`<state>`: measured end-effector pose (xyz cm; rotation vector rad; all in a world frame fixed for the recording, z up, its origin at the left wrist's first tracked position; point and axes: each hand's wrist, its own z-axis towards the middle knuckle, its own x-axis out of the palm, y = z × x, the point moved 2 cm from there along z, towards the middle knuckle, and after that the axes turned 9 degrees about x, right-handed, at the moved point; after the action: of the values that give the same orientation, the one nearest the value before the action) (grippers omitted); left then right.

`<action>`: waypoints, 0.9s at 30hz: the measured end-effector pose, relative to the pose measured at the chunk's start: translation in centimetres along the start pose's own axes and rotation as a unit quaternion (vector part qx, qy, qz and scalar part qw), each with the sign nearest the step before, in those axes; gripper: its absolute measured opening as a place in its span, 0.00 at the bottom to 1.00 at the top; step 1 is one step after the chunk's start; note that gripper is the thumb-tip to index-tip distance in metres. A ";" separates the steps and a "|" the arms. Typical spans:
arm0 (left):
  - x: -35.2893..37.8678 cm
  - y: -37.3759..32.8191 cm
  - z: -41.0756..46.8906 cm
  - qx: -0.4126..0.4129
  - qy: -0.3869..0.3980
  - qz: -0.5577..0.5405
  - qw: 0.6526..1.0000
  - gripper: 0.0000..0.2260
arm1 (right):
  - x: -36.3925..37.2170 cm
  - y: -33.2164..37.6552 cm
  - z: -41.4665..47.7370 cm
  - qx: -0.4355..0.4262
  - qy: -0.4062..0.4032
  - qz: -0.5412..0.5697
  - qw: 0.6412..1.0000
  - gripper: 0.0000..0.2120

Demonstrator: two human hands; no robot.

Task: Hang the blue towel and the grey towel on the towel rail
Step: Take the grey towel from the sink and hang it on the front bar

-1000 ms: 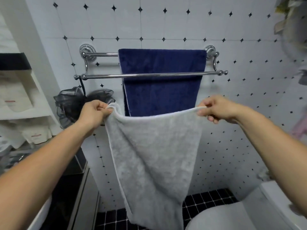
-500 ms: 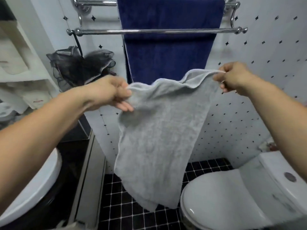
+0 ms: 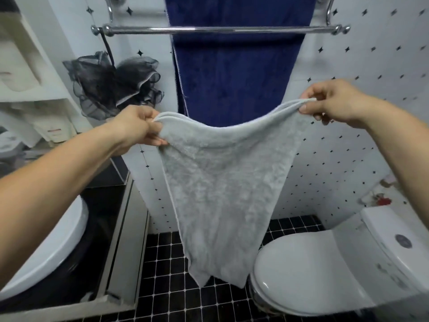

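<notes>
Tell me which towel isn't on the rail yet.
The grey towel. Both hands, left and right, hold its top corners below the front rail. The blue towel already hangs behind that rail.

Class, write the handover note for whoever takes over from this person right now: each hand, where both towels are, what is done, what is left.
Left hand: pinching one top corner of the grey towel.
Right hand: pinching the other corner.
Grey towel hangs between them, below the front bar.
Done: blue towel hangs behind that bar.
Left: drape the grey towel over the front bar.
</notes>
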<state>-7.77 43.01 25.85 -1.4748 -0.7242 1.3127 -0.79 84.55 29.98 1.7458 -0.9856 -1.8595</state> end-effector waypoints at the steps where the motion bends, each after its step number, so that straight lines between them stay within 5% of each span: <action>1: -0.3 0.2 0.0 -0.003 -0.012 0.003 1.000 0.07 | 0.0 0.2 -0.4 -0.026 0.002 0.000 1.000 0.09; 6: -2.2 1.2 -0.2 -0.031 -0.034 0.030 0.998 0.06 | 0.1 0.3 -1.9 -0.107 0.043 -0.025 0.993 0.13; 14: -2.1 2.0 0.1 -0.027 -0.067 0.049 0.996 0.06 | 1.9 -0.7 -2.8 0.001 0.246 -0.185 0.951 0.05; 16: -2.0 1.8 0.3 -0.025 -0.066 0.052 0.996 0.06 | 1.7 -0.9 -1.8 0.013 0.209 -0.253 0.945 0.05; 19: -1.1 1.2 0.7 -0.018 -0.051 0.042 0.998 0.06 | 0.9 -0.9 0.4 0.004 0.020 -0.261 0.965 0.07; 23: -1.3 0.7 1.6 -0.011 -0.079 0.017 0.997 0.07 | 4.0 -1.2 0.1 -0.035 0.137 -0.225 0.964 0.09; 27: -1.5 1.2 1.6 -0.036 -0.106 -0.018 0.994 0.08 | 2.3 -2.9 1.8 0.000 0.010 -0.220 0.976 0.10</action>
<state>-9.85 41.70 25.37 -1.3852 -0.9408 1.4428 -2.36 85.21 26.23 2.1082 -0.6220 -2.0887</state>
